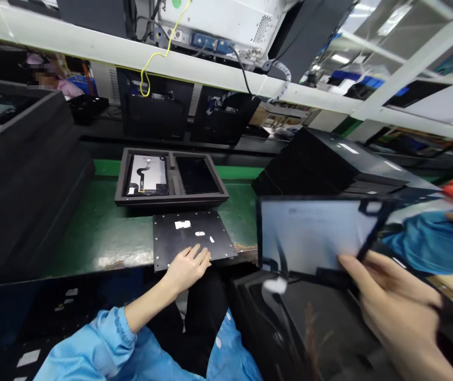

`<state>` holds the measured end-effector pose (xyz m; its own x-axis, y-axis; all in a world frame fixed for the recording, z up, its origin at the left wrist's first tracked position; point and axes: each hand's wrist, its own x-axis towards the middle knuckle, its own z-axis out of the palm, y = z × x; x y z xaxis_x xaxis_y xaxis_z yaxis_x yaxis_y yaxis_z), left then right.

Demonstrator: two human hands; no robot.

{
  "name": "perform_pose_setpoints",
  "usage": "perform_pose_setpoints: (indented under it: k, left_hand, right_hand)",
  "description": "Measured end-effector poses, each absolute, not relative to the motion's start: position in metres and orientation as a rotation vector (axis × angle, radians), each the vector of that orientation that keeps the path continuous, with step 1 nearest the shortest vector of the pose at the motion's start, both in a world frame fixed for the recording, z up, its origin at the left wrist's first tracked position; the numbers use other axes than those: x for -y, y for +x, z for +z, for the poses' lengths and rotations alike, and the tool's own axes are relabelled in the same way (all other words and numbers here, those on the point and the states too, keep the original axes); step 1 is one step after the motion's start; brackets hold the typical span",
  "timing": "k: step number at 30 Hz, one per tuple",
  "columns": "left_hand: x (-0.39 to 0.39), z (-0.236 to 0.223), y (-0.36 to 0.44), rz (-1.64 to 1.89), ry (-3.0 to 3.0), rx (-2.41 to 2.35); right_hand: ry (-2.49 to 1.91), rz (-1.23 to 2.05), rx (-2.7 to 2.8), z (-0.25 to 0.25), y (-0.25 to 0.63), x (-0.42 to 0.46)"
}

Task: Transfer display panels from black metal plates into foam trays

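Note:
My right hand (395, 304) grips the lower right edge of an LCD display panel (309, 233), thumb on its silvery face; hand and panel are blurred by motion. The panel has a black border and is raised at the right, above a dark surface. My left hand (189, 267) lies with fingers outstretched on the front edge of a flat black plate (182, 241), which carries white labels and small dots along its border. Behind the plate, a grey foam tray (173, 198) holds a silver-backed panel (151, 172) with a ribbon cable, and a dark panel (197, 175).
The green bench (87, 233) has a worn front edge. Tall black foam trays (16, 185) stand at left, and a stack of black boxes (325, 164) at right. Above, a white rail (103, 50) carries cables. A co-worker's blue sleeve (436, 238) shows at far right.

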<state>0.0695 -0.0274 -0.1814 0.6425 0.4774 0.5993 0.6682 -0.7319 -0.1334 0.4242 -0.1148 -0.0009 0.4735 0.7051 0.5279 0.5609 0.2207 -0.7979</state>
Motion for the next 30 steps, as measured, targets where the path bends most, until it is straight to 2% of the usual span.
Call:
perform_pose_setpoints:
  k: [2, 6, 11, 15, 19, 23, 28, 30]
  left_hand:
    - [0.030, -0.183, 0.066, -0.886, -2.555, 0.991]
    - [0.033, -0.183, 0.048, -0.941, -2.555, 1.265]
    - [0.062, -0.218, 0.011, -0.877, -2.377, 1.652]
    - [0.108, -0.255, -0.015, -0.989, -2.205, 1.931]
    - [0.145, -0.269, -0.022, -1.218, -2.144, 2.238]
    - [0.145, -0.263, -0.011, -1.717, -1.987, 2.527]
    - [0.106, -0.253, 0.010, -2.662, -1.460, 2.847]
    - [0.095, -0.249, 0.017, -2.899, -1.177, 2.837]
  right_hand:
    - [-1.387, 0.422, 1.030, 0.003, 0.408, 0.068]
    - [-1.301, 0.896, 1.068, 0.008, 0.358, -0.065]
    - [-1.543, 0.963, 1.238, 0.012, 0.276, -0.208]
    - [-1.557, 0.942, 1.272, 0.009, 0.233, -0.249]
    - [-1.589, 0.802, 1.302, 0.001, 0.239, -0.250]
    - [-1.558, 0.524, 1.514, -0.023, 0.287, -0.210]
    - [-1.651, 0.452, 1.513, -0.115, 0.339, -0.087]
    - [-1.795, 0.502, 1.501, -0.161, 0.343, -0.033]
